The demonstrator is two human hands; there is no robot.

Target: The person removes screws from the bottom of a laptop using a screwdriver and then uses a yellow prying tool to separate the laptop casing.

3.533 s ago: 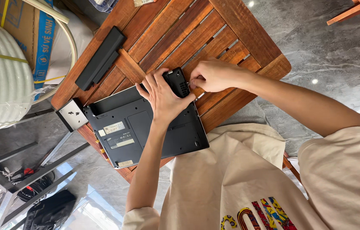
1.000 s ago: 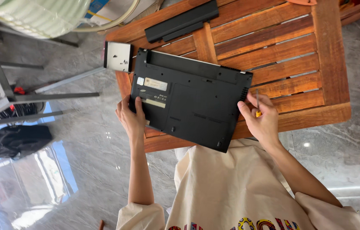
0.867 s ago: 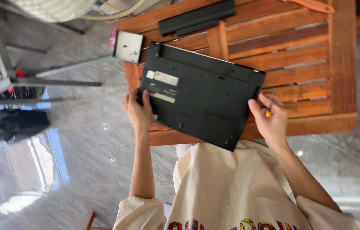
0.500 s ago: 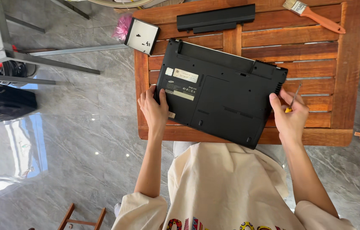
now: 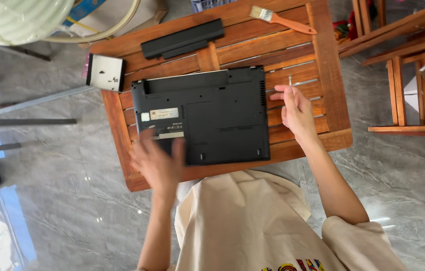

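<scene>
Nearest us, our cream shirt (image 5: 252,226) fills the bottom of the view, over a grey marbled floor (image 5: 62,216). Our left hand (image 5: 158,163), blurred, hovers with fingers spread at the near left corner of the black laptop (image 5: 212,118), gripping nothing; whether it touches the case we cannot tell. Our right hand (image 5: 295,110) lies just beside the laptop's right edge, fingers loosely extended, holding nothing. The laptop lies bottom up in the middle of a slatted wooden table (image 5: 323,65). Beyond it lie a long black battery (image 5: 182,38), a paintbrush (image 5: 283,20) and a small white drive (image 5: 105,72) at the table's left corner. Wooden furniture (image 5: 403,60) stands to the right.
</scene>
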